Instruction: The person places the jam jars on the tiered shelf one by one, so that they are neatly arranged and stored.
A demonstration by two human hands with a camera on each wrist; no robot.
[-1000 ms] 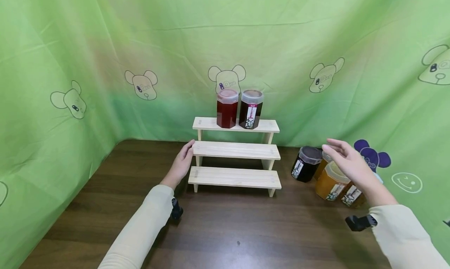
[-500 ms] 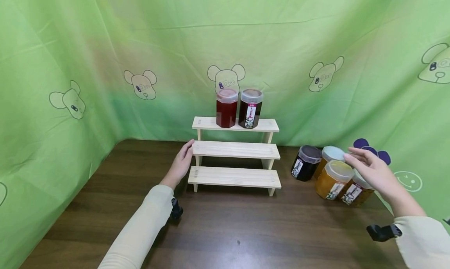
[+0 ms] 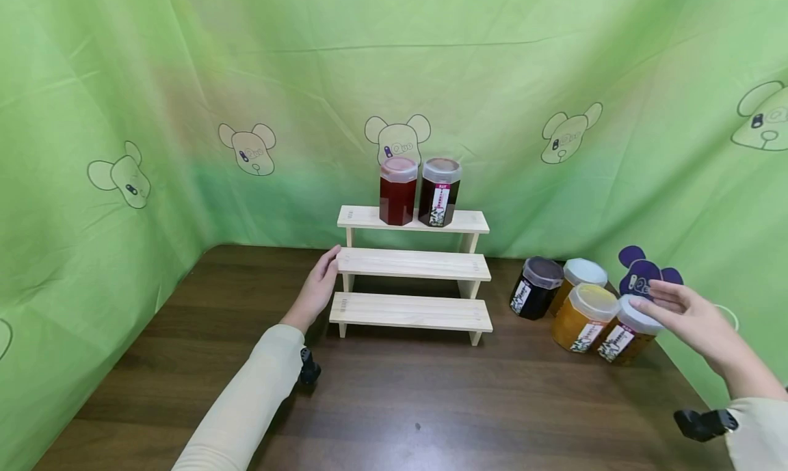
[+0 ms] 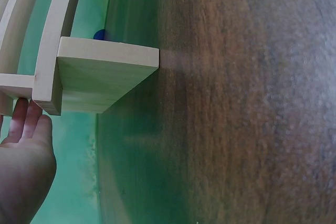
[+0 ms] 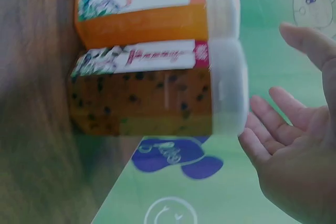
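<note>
My left hand (image 3: 317, 290) touches the left end of a three-step wooden display stand (image 3: 414, 263), near its middle step. In the left wrist view the fingers (image 4: 32, 121) reach up to the stand's edge, rather straight. At the right, my right hand (image 3: 692, 320) hovers at the lid of a jar with dark specks in amber filling (image 5: 152, 100). Its thumb and fingers are spread apart with nothing between them in the right wrist view. Beside that jar stands an orange jar with a yellowish lid (image 3: 586, 317).
On the top step stand a red jar (image 3: 397, 199) and a dark labelled jar (image 3: 439, 201). Another dark jar (image 3: 537, 290) and a pale-lidded amber jar (image 3: 579, 274) are grouped on the brown table (image 3: 394, 402) at right. A green printed cloth (image 3: 295, 81) hangs behind.
My right hand has moved right and toward me, from over the orange jars to the lid of the speckled jar. The left hand stays at the stand.
</note>
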